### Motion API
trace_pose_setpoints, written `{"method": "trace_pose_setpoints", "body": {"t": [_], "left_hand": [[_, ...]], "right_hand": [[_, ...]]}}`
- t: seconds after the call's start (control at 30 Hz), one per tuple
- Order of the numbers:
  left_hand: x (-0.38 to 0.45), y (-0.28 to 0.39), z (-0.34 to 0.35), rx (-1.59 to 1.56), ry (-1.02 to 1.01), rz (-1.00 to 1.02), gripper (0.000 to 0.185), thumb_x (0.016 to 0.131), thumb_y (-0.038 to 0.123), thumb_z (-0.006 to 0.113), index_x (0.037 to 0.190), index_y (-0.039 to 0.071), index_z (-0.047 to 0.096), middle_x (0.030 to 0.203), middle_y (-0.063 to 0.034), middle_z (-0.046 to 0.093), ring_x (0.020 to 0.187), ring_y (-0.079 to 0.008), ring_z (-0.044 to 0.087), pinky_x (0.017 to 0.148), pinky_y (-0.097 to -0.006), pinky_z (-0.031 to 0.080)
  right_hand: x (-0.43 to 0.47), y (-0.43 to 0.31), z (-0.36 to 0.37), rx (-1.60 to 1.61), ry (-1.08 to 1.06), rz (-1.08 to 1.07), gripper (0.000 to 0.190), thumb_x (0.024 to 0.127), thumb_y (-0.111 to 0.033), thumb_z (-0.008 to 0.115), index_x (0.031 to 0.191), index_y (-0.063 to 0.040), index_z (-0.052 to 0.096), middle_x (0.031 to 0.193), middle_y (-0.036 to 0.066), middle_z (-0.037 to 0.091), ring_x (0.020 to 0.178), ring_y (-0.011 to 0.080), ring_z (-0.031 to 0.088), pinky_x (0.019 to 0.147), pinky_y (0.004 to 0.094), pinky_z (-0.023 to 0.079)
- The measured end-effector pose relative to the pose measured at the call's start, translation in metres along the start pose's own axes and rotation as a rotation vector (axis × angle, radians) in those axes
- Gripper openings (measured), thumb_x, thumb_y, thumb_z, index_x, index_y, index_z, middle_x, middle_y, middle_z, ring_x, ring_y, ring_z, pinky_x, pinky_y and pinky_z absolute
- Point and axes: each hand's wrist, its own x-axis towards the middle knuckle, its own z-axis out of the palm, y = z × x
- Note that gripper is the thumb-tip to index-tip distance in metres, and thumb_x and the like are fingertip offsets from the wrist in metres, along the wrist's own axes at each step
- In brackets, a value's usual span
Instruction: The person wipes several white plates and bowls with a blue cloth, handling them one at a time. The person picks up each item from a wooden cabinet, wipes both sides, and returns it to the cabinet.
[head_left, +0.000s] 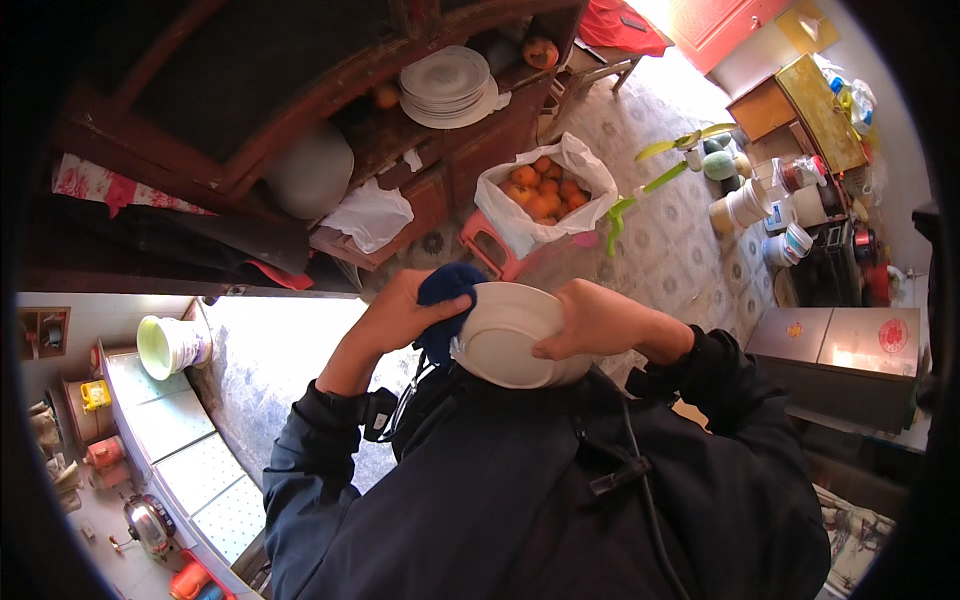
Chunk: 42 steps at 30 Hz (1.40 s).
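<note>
A pale plate (517, 330) is held up close to my chest, tilted, with its ringed underside apparently facing me. My left hand (397, 311) grips a dark blue cloth (450, 300) against the plate's left rim. On the other side, my right hand (592, 319) pinches the plate's right edge, thumb across its face. Beyond the hands, a stack of white plates (446, 82) stands on the shelf of a dark red wooden cabinet (487, 157).
A white bag (495, 180) of orange fruit (544, 191) rests on a pink stool (487, 244) ahead. Plastic buckets (739, 206) and melons (718, 166) stand at the right. A tiled counter (169, 427) with a bucket (161, 347) lies at the left.
</note>
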Motion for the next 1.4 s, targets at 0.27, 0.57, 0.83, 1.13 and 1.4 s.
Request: {"method": "trace_pose_setpoints", "body": {"t": [0.27,0.57,0.83,1.13,1.4], "left_hand": [[-0.008,0.005,-0.002,0.022,0.026,0.028,0.035,0.099,0.023,0.08,0.129,0.005,0.075,0.098,0.0019,0.077,0.09,-0.0056,0.066,0.083,-0.0269,0.055],[-0.002,0.035,0.013,0.224,0.041,0.226,0.039,0.089,0.019,0.088,0.123,0.006,0.076,0.098,-0.0031,0.077,0.089,-0.0121,0.07,0.081,-0.0321,0.056],[0.018,0.078,0.047,0.654,0.06,0.431,0.04,0.078,0.029,0.093,0.104,0.006,0.074,0.095,-0.0155,0.075,0.092,-0.0368,0.073,0.08,-0.0412,0.057],[-0.003,0.007,0.009,0.036,0.002,0.069,0.043,0.093,0.022,0.085,0.13,0.005,0.071,0.107,-0.0018,0.076,0.099,-0.0113,0.067,0.091,-0.0315,0.054],[-0.002,0.013,0.002,0.004,-0.03,0.115,0.044,0.088,0.014,0.088,0.129,0.005,0.073,0.105,0.0011,0.074,0.097,-0.0093,0.066,0.089,-0.0286,0.054]], "right_hand": [[-0.01,-0.025,-0.014,-0.001,-0.032,0.111,0.042,0.083,-0.025,0.083,0.113,0.004,0.076,0.095,0.014,0.079,0.086,0.0197,0.073,0.085,0.0343,0.058],[-0.002,-0.008,-0.005,-0.105,-0.052,0.076,0.035,0.081,-0.027,0.087,0.094,0.004,0.079,0.076,0.01,0.075,0.067,0.0149,0.065,0.069,0.0339,0.056],[0.015,0.0,0.005,-0.012,-0.081,-0.094,0.051,0.08,-0.022,0.08,0.124,0.001,0.07,0.108,0.016,0.076,0.098,0.0185,0.07,0.091,0.0349,0.055],[0.002,-0.012,-0.011,-0.017,-0.091,0.065,0.044,0.082,-0.025,0.083,0.114,0.004,0.074,0.097,0.016,0.078,0.089,0.0209,0.073,0.085,0.0353,0.058],[0.006,-0.026,-0.015,-0.088,-0.138,0.135,0.044,0.082,-0.026,0.085,0.113,0.004,0.075,0.097,0.016,0.078,0.088,0.0206,0.073,0.085,0.0345,0.057]]}}
